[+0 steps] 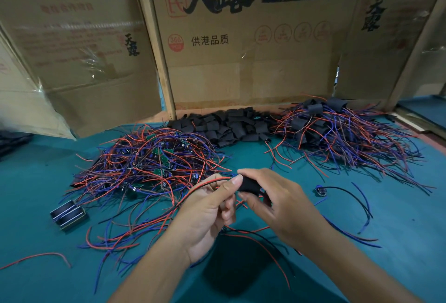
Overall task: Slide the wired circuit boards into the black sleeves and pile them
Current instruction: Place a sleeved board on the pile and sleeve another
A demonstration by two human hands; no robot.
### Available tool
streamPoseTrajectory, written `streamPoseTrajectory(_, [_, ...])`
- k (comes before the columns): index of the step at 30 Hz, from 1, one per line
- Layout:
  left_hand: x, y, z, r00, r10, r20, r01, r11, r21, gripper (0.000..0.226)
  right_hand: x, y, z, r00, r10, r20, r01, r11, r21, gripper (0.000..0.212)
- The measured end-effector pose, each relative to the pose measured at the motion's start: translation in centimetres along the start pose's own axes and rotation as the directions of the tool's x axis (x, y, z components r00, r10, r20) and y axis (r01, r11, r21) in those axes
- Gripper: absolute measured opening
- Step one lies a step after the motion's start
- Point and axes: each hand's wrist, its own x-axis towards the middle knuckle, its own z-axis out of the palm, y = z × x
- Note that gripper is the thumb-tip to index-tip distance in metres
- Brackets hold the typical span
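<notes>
low at centre of the head view, above the teal felt table top (398,218), both hands meet. right hand (280,203) curls round a short black flattened sleeve (248,185), thumb beneath, forefinger over the top. left hand (207,213) pinches a bundle of thin red and black wires (205,185) at the sleeve's left mouth, thumb tip touching the sleeve; any board inside is hidden. more wires trail down between the wrists. left of the hands, a tangled heap of red and blue wired green circuit boards (154,157). behind, against the printed brown cardboard wall (241,44), a pile of empty black sleeves (224,126). far right, a pile of sleeved boards with wires (337,131). near left, a small dark metal-framed block (68,214); just right of the hands, one loose wired component (321,191).
</notes>
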Motion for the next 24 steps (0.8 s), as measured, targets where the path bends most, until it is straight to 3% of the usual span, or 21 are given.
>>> streamPoseTrajectory(14, [0.1,0.2,-0.4,1.0,-0.027,0.004,0.027,0.996,0.089,0.023,0.2,0.4,-0.9,0.997,0.003,0.08,-0.003,1.0,-0.002,0.035])
streamPoseTrajectory(24, [0.1,0.2,-0.1,0.996,-0.072,-0.043,0.073,0.997,0.009,0.023,0.0,0.2,-0.6,0.996,0.009,0.094,-0.004,0.999,-0.049,0.037])
